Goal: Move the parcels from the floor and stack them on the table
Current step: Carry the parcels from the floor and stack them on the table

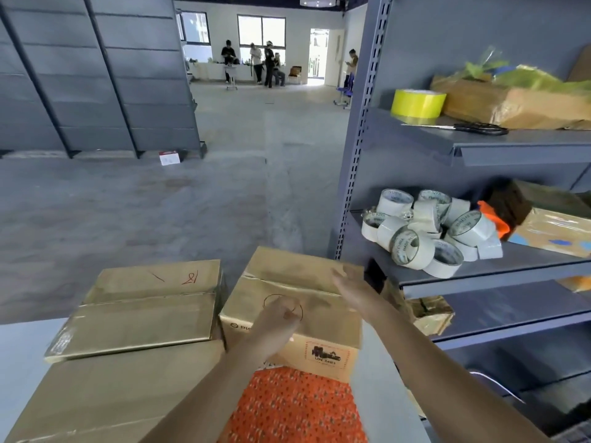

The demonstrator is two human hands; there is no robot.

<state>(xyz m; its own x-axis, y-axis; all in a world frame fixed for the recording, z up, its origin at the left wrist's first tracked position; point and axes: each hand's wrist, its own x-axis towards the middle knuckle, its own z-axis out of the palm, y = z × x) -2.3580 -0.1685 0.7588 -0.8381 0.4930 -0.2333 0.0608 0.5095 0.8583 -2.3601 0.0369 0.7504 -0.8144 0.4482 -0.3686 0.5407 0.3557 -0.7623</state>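
Note:
A taped cardboard parcel [287,282] with a drawn circle on top and a printed label on its front stands on the light table [19,353], on top of an orange patterned package [294,407]. My left hand [278,318] rests on its near top edge, fingers loosely curled and blurred. My right hand [351,286] lies flat with straight fingers on the parcel's right top. To the left a flat parcel [144,308] marked in red lies on a larger box [105,398].
A grey metal shelving unit [479,148] stands close on the right, holding a pile of tape rolls [428,231], a yellow tape roll [417,103], scissors [479,128] and wrapped packages. Bare concrete floor stretches ahead. Several people stand far off by the windows.

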